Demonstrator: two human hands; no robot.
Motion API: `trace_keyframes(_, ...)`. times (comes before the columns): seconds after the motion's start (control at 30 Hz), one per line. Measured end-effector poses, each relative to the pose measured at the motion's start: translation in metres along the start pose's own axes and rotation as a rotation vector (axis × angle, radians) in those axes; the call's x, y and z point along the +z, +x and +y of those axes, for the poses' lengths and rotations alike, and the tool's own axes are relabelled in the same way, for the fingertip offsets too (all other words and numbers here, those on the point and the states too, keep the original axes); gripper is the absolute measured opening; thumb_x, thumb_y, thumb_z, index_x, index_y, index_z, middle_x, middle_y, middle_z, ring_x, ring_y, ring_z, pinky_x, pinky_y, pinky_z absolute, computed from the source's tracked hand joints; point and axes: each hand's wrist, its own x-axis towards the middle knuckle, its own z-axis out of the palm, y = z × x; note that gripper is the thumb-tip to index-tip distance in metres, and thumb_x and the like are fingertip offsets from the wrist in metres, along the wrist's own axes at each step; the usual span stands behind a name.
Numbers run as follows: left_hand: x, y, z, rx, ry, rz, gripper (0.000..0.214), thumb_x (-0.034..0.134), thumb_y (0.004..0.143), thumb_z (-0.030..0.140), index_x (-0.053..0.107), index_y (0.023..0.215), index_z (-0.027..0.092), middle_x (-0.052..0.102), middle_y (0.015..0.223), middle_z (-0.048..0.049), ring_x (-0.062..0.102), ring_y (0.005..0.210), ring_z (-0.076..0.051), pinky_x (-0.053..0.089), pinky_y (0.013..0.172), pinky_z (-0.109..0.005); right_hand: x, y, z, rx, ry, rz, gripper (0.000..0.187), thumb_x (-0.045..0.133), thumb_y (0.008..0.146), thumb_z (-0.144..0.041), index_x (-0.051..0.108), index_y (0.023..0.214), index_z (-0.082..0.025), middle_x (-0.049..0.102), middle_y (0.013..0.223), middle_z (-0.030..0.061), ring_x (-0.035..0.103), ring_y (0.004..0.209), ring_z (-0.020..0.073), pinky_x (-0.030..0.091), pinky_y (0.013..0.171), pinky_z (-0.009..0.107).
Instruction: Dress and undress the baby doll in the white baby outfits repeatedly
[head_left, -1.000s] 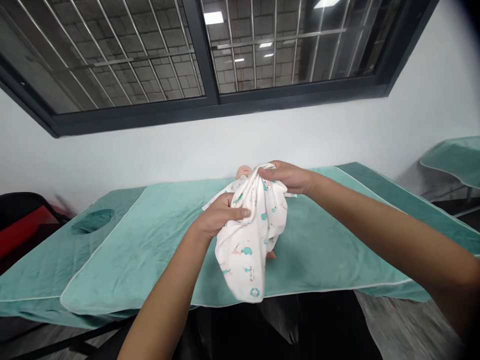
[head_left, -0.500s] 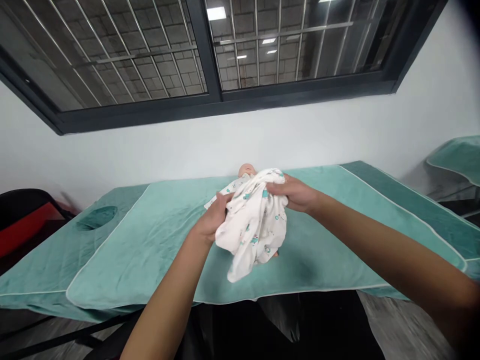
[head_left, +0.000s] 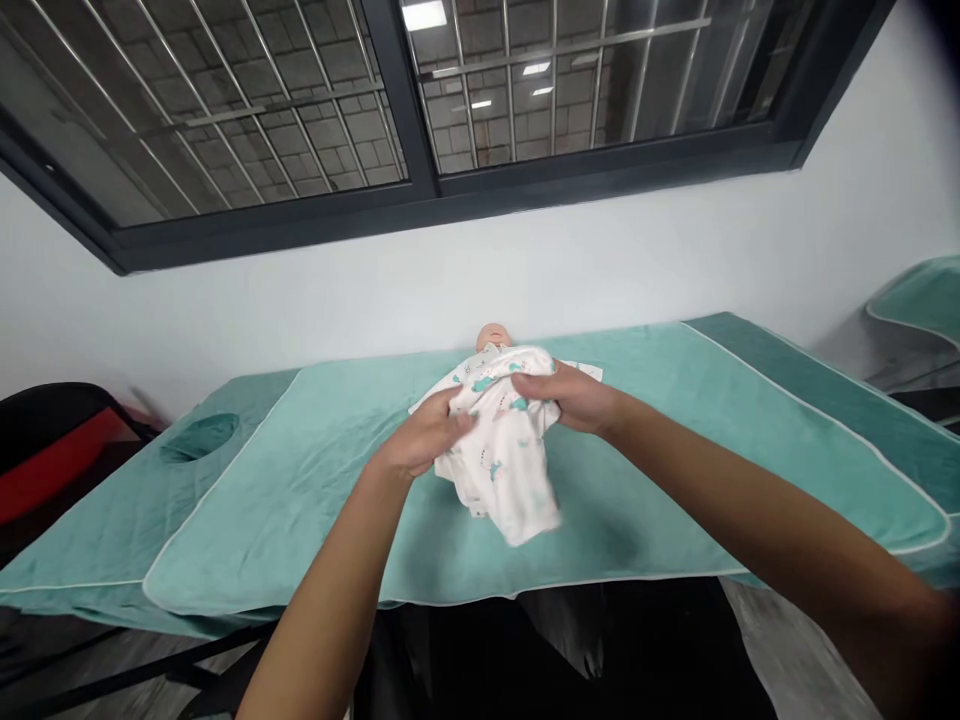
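A baby doll lies on the teal-covered bed (head_left: 300,500), its head (head_left: 493,336) toward the wall. A white printed baby garment (head_left: 506,470) is bunched over the doll's body, its lower end hanging toward me. My left hand (head_left: 420,440) is closed on the garment's left side. My right hand (head_left: 574,395) is closed on its upper right part. The doll's body is hidden under the cloth and my hands.
The bed has a round face hole (head_left: 201,437) at its left end. A white wall and a dark-framed barred window (head_left: 420,110) stand behind it. A red and black chair (head_left: 52,450) is at the left, and another teal-covered bed (head_left: 919,300) at the right.
The garment was held up and hanging long; my hands have gathered it and lowered it onto the doll, moving slightly away from me.
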Motion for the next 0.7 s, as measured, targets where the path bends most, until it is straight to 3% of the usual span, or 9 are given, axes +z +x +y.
trace_keyframes(0.07,-0.006,-0.002,-0.002,-0.068,0.037,-0.073,0.049,0.089,0.061,0.032,0.073,0.103,0.012,0.076,0.101,-0.0126,0.071,0.091,-0.028,0.057,0.073,-0.032,-0.001,0.0,0.003,-0.034,0.089,0.037,0.041,0.071,0.084,-0.051,0.068,0.1,-0.013,0.073,0.09,0.0084,0.069,0.083,0.0192,0.056,0.077,0.031)
trace_keyframes(0.17,-0.001,0.003,-0.009,0.066,-0.128,0.125,0.05,0.085,0.066,0.032,0.071,0.11,0.015,0.076,0.1,-0.0098,0.072,0.094,-0.029,0.058,0.081,-0.035,0.0,-0.002,0.013,0.011,0.129,0.059,0.048,0.075,0.08,-0.055,0.068,0.102,-0.013,0.073,0.09,0.0085,0.069,0.082,0.0196,0.056,0.078,0.031)
trace_keyframes(0.23,0.008,0.009,-0.016,0.145,-0.257,0.252,0.053,0.083,0.066,0.035,0.069,0.114,0.016,0.077,0.097,-0.0076,0.073,0.093,-0.028,0.057,0.083,-0.036,0.002,-0.004,0.019,0.126,0.066,-0.001,0.047,0.081,0.075,-0.049,0.068,0.102,-0.012,0.073,0.089,0.0078,0.07,0.084,0.0191,0.057,0.079,0.03)
trace_keyframes(0.33,0.019,0.011,-0.027,0.091,-0.305,0.268,0.052,0.079,0.071,0.041,0.067,0.115,0.016,0.077,0.094,-0.0078,0.073,0.091,-0.028,0.057,0.084,-0.038,0.001,-0.006,0.025,0.234,0.025,-0.085,0.045,0.086,0.071,-0.036,0.068,0.105,-0.012,0.074,0.09,0.0069,0.07,0.087,0.0192,0.057,0.082,0.03)
trace_keyframes(0.43,0.017,0.005,-0.029,-0.013,-0.23,0.205,0.053,0.074,0.077,0.044,0.064,0.12,0.015,0.076,0.096,-0.0086,0.072,0.088,-0.026,0.055,0.082,-0.036,-0.007,-0.007,0.031,0.053,0.163,0.033,0.047,0.083,0.074,-0.043,0.068,0.107,-0.013,0.075,0.092,0.0083,0.071,0.09,0.0208,0.058,0.083,0.031)
trace_keyframes(0.5,0.011,-0.001,-0.022,-0.055,-0.117,0.154,0.052,0.075,0.078,0.041,0.063,0.122,0.015,0.075,0.095,-0.0082,0.07,0.083,-0.023,0.053,0.075,-0.032,-0.015,-0.009,0.04,0.006,0.223,0.057,0.048,0.083,0.071,-0.046,0.069,0.102,-0.012,0.076,0.09,0.0091,0.072,0.086,0.0208,0.059,0.08,0.029)
trace_keyframes(0.6,0.006,-0.007,-0.007,-0.067,0.146,0.089,0.044,0.072,0.08,0.036,0.063,0.118,0.016,0.073,0.095,-0.006,0.065,0.075,-0.018,0.048,0.064,-0.026,-0.024,-0.012,0.061,0.208,0.195,-0.167,0.049,0.085,0.068,-0.05,0.07,0.093,-0.01,0.075,0.079,0.0082,0.072,0.071,0.0186,0.059,0.066,0.026)
trace_keyframes(0.7,0.016,-0.005,-0.001,-0.034,0.504,0.017,0.026,0.062,0.085,0.033,0.064,0.106,0.018,0.07,0.096,-0.0031,0.062,0.08,-0.018,0.047,0.067,-0.027,-0.028,-0.013,0.083,0.402,0.168,-0.399,0.063,0.078,0.065,-0.07,0.07,0.084,-0.01,0.07,0.064,0.0067,0.066,0.053,0.0171,0.055,0.047,0.024)
